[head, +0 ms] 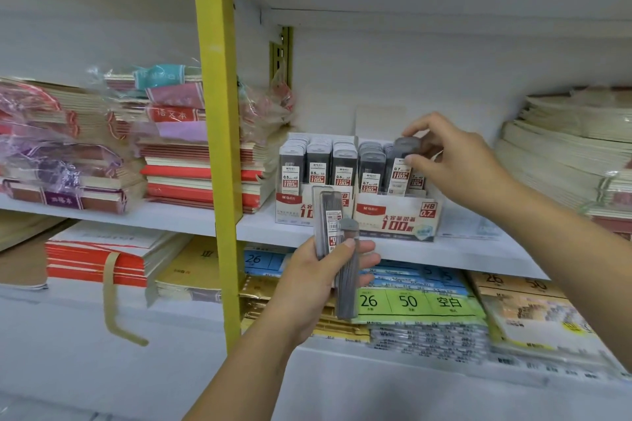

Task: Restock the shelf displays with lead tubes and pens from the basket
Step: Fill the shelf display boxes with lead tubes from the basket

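Two white display boxes of grey lead tubes stand side by side on the middle shelf: a 0.5 box point(297, 212) on the left and a 0.7 box point(396, 219) on the right. My right hand point(451, 161) pinches the cap of one lead tube point(402, 164) that stands upright in the 0.7 box, raised above its neighbours. In front of the shelf edge, my left hand point(307, 284) grips two more lead tubes point(337, 243), held upright. No basket or pens are in view.
A yellow shelf post point(219, 133) rises left of the boxes. Stacked notebooks point(191, 174) fill the shelf to the left, and cream notebooks point(567, 154) are piled to the right. The lower shelf point(420, 304) holds packs of label sheets and envelopes.
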`<state>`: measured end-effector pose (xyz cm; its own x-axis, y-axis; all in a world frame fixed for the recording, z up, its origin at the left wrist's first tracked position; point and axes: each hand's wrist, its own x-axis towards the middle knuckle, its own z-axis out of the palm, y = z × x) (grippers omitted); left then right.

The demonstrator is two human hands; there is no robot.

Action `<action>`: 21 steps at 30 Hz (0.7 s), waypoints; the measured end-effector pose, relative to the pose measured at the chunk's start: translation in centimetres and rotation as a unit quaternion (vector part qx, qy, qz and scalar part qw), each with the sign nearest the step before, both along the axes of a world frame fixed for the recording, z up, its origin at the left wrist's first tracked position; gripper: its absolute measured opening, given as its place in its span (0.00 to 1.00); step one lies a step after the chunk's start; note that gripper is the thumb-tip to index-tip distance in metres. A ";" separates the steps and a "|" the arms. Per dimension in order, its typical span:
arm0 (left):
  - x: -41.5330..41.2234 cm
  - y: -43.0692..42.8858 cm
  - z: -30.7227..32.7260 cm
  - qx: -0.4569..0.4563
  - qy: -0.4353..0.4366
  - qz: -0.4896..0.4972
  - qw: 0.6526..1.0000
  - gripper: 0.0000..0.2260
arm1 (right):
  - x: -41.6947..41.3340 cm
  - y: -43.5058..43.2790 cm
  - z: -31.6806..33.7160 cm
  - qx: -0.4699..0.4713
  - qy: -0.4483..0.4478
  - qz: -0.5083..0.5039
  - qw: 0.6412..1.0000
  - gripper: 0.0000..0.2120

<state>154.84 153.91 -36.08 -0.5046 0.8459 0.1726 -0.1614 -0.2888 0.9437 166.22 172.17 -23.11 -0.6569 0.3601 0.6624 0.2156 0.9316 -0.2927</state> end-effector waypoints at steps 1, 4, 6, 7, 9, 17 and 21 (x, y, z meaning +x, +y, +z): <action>0.0 0.0 -0.1 0.000 -0.003 -0.001 1.000 0.09 | -0.2 0.2 -0.3 -0.010 -0.007 -0.003 1.000 0.14; 0.1 0.1 -0.2 0.004 -0.015 -0.004 1.000 0.09 | -0.7 0.6 -1.2 0.009 -0.034 -0.053 0.998 0.12; 0.2 0.0 -0.1 0.007 -0.022 -0.003 1.000 0.10 | -0.4 0.0 -1.5 0.031 -0.009 -0.088 0.996 0.15; 0.4 -0.1 -0.1 0.010 -0.026 -0.004 1.000 0.11 | 0.0 -0.6 -1.7 0.058 0.031 -0.094 0.993 0.15; 0.6 -0.3 0.1 0.018 -0.037 -0.008 0.999 0.15 | 1.1 -2.5 -2.8 0.099 0.117 -0.070 0.986 0.12; 2.6 -1.1 0.5 0.013 -0.017 -0.059 0.998 0.18 | 3.1 -7.2 -9.4 -0.306 0.044 0.133 0.942 0.14; 3.0 -1.1 0.3 -0.025 -0.005 -0.078 0.997 0.19 | 4.0 -6.6 -9.3 -0.403 0.090 0.192 0.890 0.09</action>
<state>157.89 152.79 -35.77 -0.3670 0.9219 0.1244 -0.2109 -0.2127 0.9541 170.24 165.57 -32.45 -0.7440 0.5377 0.3966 -0.1914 0.3973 -0.8975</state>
